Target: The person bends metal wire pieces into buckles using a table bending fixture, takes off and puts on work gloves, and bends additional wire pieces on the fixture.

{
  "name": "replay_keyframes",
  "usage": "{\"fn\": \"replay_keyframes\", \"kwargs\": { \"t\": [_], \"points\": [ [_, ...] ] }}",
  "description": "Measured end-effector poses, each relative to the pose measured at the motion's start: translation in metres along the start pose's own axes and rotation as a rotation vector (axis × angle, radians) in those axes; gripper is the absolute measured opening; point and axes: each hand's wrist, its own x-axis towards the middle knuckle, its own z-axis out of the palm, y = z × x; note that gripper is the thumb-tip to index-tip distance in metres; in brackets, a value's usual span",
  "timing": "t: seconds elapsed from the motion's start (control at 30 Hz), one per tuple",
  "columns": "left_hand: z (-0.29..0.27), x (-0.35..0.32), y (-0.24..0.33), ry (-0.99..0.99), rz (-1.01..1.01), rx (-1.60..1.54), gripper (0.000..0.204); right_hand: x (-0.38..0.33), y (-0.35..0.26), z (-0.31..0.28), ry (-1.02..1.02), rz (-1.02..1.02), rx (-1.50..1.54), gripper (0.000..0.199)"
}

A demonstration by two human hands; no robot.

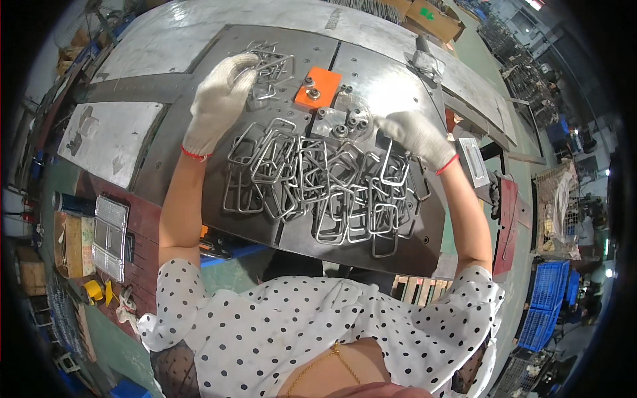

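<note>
Both my hands wear white knit gloves with red cuffs. My left hand (222,99) reaches to the far left of the dark steel plate (199,172), fingers curled on a bent wire frame in a small pile of wire frames (272,66). My right hand (415,136) lies at the steel jig with round pegs (345,119), beside the orange block (317,88); whether it grips a wire there is hidden. A large heap of rectangular wire loops (318,189) lies on the plate between my forearms.
A metal lever clamp (424,60) stands at the plate's far right. A wire mesh tray (109,235) and yellow bits lie on the red bench at left. Cardboard boxes (431,16) sit behind; blue crates (544,305) stand at right.
</note>
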Motion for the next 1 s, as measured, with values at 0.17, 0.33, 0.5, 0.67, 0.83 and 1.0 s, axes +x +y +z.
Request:
{"fn": "replay_keyframes", "kwargs": {
  "t": [0.17,0.33,0.5,0.67,0.83,1.0],
  "points": [
    [-0.006,0.007,0.042,-0.181,-0.628,-0.502,0.03,-0.006,-0.018,0.003,0.204,-0.069,-0.22,0.042],
    [0.008,-0.005,0.042,-0.261,-0.66,-0.728,0.026,0.024,-0.069,0.014,0.231,-0.325,0.441,0.044],
    [0.015,-0.006,0.033,-0.243,-0.786,-0.765,0.025,0.058,-0.106,0.016,0.129,-0.097,0.922,0.032],
    [-0.001,0.002,0.028,-0.283,-0.745,-0.767,0.027,0.094,-0.064,-0.019,0.344,-0.131,0.699,0.028],
    [-0.005,-0.001,0.012,-0.369,-0.712,-0.779,0.03,0.089,-0.055,-0.01,0.371,-0.176,0.034,0.028],
    [0.004,0.0,0.015,-0.43,-0.74,-0.703,0.036,0.11,-0.02,0.011,0.359,-0.219,0.081,0.032]
  ]
}}
